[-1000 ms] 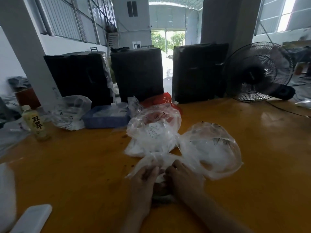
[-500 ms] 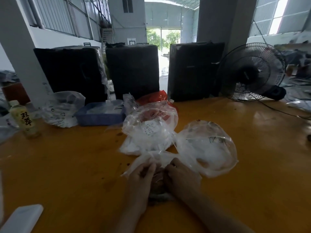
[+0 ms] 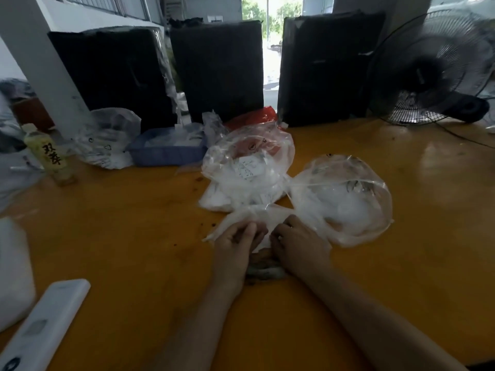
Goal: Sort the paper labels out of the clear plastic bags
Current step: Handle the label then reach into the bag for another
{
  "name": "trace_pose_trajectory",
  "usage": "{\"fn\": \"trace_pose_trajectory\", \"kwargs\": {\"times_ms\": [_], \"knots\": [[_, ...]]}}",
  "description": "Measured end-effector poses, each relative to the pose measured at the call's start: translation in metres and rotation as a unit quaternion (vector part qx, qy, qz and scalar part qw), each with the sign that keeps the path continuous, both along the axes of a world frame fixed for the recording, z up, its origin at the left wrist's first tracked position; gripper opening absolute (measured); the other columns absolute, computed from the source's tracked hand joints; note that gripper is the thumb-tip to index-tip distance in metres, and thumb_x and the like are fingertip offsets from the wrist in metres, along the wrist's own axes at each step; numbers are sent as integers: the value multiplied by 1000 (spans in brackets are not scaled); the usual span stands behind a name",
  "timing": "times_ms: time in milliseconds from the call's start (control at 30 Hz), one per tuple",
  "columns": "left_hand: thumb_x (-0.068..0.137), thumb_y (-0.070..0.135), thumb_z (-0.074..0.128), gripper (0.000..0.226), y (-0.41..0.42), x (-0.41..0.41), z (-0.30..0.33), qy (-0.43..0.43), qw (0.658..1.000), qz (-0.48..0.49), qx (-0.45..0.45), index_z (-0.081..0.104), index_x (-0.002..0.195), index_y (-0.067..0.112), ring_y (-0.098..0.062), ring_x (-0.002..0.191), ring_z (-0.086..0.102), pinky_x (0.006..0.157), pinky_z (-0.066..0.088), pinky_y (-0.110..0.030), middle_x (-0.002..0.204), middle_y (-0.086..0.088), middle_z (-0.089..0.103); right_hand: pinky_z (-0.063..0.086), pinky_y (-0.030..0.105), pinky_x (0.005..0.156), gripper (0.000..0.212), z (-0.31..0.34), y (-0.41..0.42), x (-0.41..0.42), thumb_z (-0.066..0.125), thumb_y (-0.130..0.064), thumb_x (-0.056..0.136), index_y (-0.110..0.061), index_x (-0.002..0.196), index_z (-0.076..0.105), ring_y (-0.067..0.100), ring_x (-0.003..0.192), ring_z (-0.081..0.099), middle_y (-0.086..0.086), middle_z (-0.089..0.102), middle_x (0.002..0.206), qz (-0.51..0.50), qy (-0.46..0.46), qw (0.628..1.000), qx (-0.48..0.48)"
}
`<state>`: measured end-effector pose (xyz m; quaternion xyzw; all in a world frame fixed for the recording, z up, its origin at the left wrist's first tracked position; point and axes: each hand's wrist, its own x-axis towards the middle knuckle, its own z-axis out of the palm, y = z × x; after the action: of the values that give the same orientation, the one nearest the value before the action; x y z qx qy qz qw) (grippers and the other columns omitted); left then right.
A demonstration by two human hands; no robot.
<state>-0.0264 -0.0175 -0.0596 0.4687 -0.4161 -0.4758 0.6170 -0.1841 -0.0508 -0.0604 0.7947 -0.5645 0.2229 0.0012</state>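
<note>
— What are the two hands doing at the middle of the table?

— The left hand (image 3: pixel 237 241) and the right hand (image 3: pixel 297 243) sit side by side, fingers curled down onto a small clear bag (image 3: pixel 257 218) pressed flat on the orange table (image 3: pixel 134 236). Both seem to pinch its plastic, probably to pull the mouth apart and reach the paper inside; whether a label is already caught between the fingers is hidden.

— And just beyond the grip?

— Two fuller clear bags, kept within reach: one just past the left hand's knuckles with a white paper label (image 3: pixel 247 167) showing through it, and a round bag (image 3: pixel 345 199) touching the right hand's far side.

— Farther out?

— Behind those, to the left of the grip, a blue tray (image 3: pixel 166 155) holding white pieces, likely where sorted labels go. A drink bottle (image 3: pixel 48 153) stands well off to the left, a fan (image 3: pixel 434 68) far right.
</note>
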Motion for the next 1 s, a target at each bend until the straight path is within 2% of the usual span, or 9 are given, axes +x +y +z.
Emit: {"fn": "trace_pose_trajectory", "kwargs": {"times_ms": [167,267,333,433,533,667,833,900,1000], "knots": [[101,25,69,16,0,-1,1,-11,1000,10,-19,83,99,32,-21,106,77,93,63,-34,106,-3,81,54,33,70,38,1,3,1,49,-51,102,-28,131,58,20,101,63,0,48,127,-20,16,1000,12],[99,28,71,13,2,-1,2,-2,1000,8,-24,83,103,32,-22,106,77,92,63,-31,107,-5,81,41,27,60,32,3,4,0,47,-48,104,-29,121,66,17,88,61,-2,51,118,-9,34,999,-8],[99,30,71,13,2,-1,1,11,1000,11,-21,81,106,30,-24,107,77,93,62,-32,108,-6,81,47,30,63,32,3,4,-2,44,-44,106,-26,112,70,15,82,58,-4,54,109,5,16,1000,-7],[101,35,69,14,2,-1,3,16,999,11,-29,80,106,28,-24,107,77,94,62,-33,108,-6,81,52,32,66,26,4,5,-4,51,-40,104,-25,105,72,14,78,60,-6,62,97,35,-62,997,-21],[100,39,68,21,4,-2,6,25,999,12,-32,82,102,23,-24,108,77,93,62,-32,107,-9,81,47,20,58,16,8,6,-8,61,-34,102,-23,101,72,5,66,61,-8,70,82,47,-167,984,-36],[98,40,68,21,6,-3,6,31,999,-4,-28,83,104,26,-23,108,77,90,62,-28,109,-7,81,40,11,50,15,13,9,-14,63,-29,101,-18,101,73,1,54,58,-17,62,68,37,-289,956,-26],[94,42,70,20,3,-3,8,20,1000,14,-8,84,101,29,-24,103,78,90,63,-35,103,-6,82,41,23,43,16,19,7,-17,58,-30,103,-31,87,62,11,52,59,-3,64,62,-11,-417,909,13],[94,41,69,18,3,-3,8,24,1000,7,-6,84,99,32,-24,103,79,92,63,-35,102,-7,82,40,19,44,18,22,6,-19,57,-31,103,-30,86,62,6,46,55,-3,65,60,-16,-447,894,34],[93,41,69,28,1,-5,8,27,1000,2,9,84,104,20,-24,102,79,92,63,-33,102,-9,82,44,19,45,19,27,8,-23,59,-31,102,-22,88,67,10,45,57,-6,72,67,0,-481,876,45]]}}
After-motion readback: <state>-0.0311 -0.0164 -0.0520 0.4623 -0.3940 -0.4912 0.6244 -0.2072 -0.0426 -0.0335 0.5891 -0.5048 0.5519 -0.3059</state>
